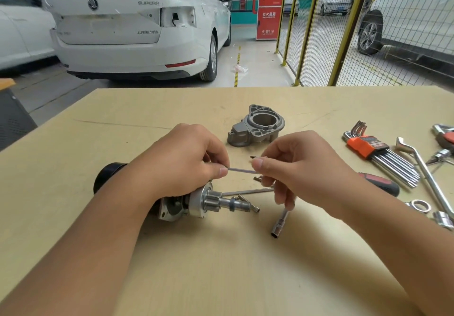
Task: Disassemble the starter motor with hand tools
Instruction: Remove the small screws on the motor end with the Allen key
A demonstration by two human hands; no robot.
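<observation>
On the tan workbench (172, 254), the nose-less starter motor (196, 202) lies sideways; both hands, left hand (183, 160) and right hand (298, 168), pinch a thin bolt (242, 170).

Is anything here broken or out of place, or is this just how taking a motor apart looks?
On the bench, nothing looks broken: the grey housing sits apart from the starter motor, and loose bolts lie beside its shaft, as expected mid-disassembly. The one odd sight is behind: the white car has an empty hole where its right tail light belongs.
</observation>
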